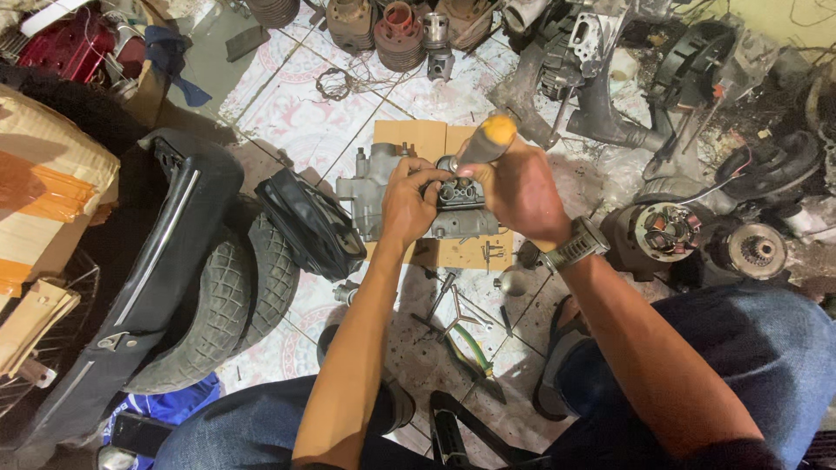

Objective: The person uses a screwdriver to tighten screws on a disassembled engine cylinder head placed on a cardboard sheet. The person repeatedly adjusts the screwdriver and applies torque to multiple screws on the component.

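The engine (409,196) sits on a sheet of cardboard (427,139) on the tiled floor (296,113), right in front of the person's knees. It is a grey metal block with fins and holes. It looks heavy and hard, and it will not bend. It may be oily, so it could slip.

The left hand (407,204) is closed on the top of the engine and presses it down. The right hand (521,190) is wrapped tight around a tool with a yellow handle (486,139). The tip of the tool goes down into the engine, just beside the left fingers (427,178). I cannot see the tip well.

A good place to hold the engine is its thick outer sides, not the thin fins, which might chip or cut. It likely needs two hands to lift.

Pliers (468,346) and small bits lie on the floor near the knees. A tyre (218,305) leans on the left.
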